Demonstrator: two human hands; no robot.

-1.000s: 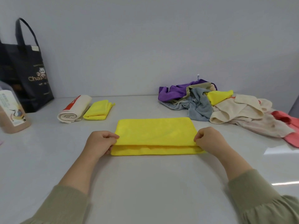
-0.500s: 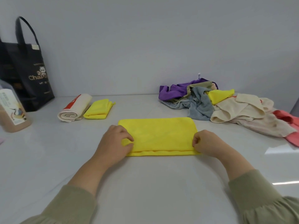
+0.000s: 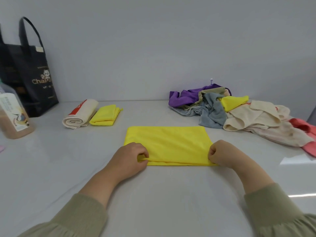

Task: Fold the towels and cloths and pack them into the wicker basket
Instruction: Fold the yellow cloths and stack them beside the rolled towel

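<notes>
- Table [image 3: 171,194]: white, glossy top set against a plain pale wall; it carries every item below.
- Heap of unfolded cloths [image 3: 248,117]: far right of the table, loose and tangled. A purple cloth [image 3: 193,96] lies at its back left, a grey towel [image 3: 212,112] in front of that, a yellow piece on top, cream pieces in the middle and a coral cloth [image 3: 306,132] at the right edge.
- Black tote bag [image 3: 29,79]: far left, upright against the wall, handles up, gold lettering on its face.
- Yellow cloth [image 3: 168,144]: centre of the table, directly before the person. It is folded into a flat rectangle with two layers showing along the near edge.
- Bottle [image 3: 13,117]: left edge, in front of the bag; clear body, brownish contents, printed label.
- Rolled cream towel [image 3: 80,115]: left of centre, towards the back, with a red stripe.
- Small folded yellow cloth [image 3: 105,115]: just beside the roll, on its right.
- Left hand [image 3: 130,156]: on the near left corner of the yellow cloth, fingers curled, pinching the edge.
- Right hand [image 3: 224,153]: on the near right corner, fingers curled in, gripping the edge.
</notes>
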